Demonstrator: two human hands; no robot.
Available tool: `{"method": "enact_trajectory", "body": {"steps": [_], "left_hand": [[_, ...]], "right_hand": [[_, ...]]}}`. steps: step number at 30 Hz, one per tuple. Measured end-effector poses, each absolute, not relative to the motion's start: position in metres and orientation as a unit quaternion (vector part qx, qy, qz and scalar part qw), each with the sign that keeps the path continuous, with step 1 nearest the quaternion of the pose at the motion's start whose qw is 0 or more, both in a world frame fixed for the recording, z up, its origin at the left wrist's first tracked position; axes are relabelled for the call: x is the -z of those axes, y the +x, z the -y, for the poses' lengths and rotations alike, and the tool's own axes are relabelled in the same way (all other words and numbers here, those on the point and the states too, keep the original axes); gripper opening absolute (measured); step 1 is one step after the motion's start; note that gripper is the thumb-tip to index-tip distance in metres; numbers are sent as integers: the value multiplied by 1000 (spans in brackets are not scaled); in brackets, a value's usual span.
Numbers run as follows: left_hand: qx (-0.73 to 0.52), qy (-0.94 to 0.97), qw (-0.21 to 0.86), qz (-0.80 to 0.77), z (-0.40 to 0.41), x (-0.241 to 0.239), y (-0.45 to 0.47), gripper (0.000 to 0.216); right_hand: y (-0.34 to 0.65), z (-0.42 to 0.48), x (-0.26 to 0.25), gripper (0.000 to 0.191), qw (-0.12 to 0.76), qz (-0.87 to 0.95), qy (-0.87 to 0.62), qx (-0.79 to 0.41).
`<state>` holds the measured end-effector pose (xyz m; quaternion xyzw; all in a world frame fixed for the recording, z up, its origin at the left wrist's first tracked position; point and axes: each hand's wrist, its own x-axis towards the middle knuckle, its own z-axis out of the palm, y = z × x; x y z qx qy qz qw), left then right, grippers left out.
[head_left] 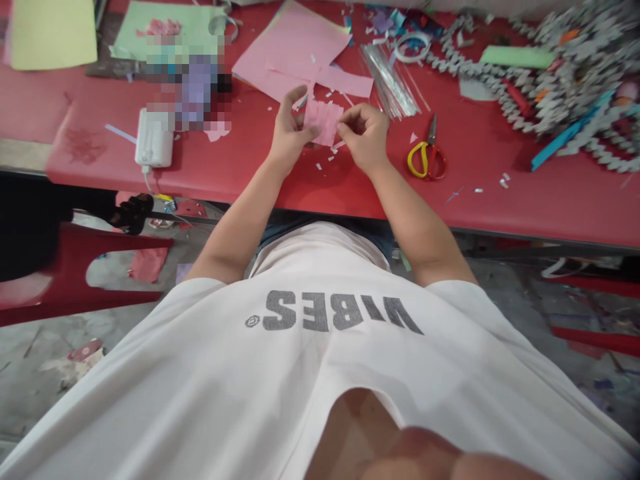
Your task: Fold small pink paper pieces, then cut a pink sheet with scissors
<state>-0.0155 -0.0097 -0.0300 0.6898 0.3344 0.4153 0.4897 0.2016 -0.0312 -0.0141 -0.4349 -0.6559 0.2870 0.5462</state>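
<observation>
A small piece of pink paper (324,121) with a notched, uneven edge is held up between my two hands, over the red table. My left hand (293,130) grips its left side, thumb in front. At its right edge, the thumb and fingertips of my right hand (365,133) pinch the paper. Behind my hands lie larger pink sheets (295,43) and a pink strip (345,81). Small paper scraps (333,151) are scattered just below the held piece. Scissors (429,157) with one yellow and one red handle lie right of my right hand.
A bundle of clear plastic strips (393,80) and a tape roll (413,47) lie behind the scissors. Grey folded-paper chains (565,67) pile up at the right. A white power bank (154,139) with a cable sits at the left. A red chair (75,273) stands below left.
</observation>
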Motion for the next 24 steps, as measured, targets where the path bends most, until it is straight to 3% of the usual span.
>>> {"method": "enact_trajectory", "body": {"steps": [4, 10, 24], "left_hand": [[-522, 595, 502, -349, 19, 25, -11, 79], [-556, 580, 478, -356, 19, 25, -6, 69], [-531, 606, 480, -347, 39, 3, -4, 59]], "right_hand": [[203, 21, 26, 65, 552, 658, -416, -299], [203, 17, 31, 74, 568, 652, -405, -299], [197, 23, 23, 59, 566, 649, -424, -280]]}}
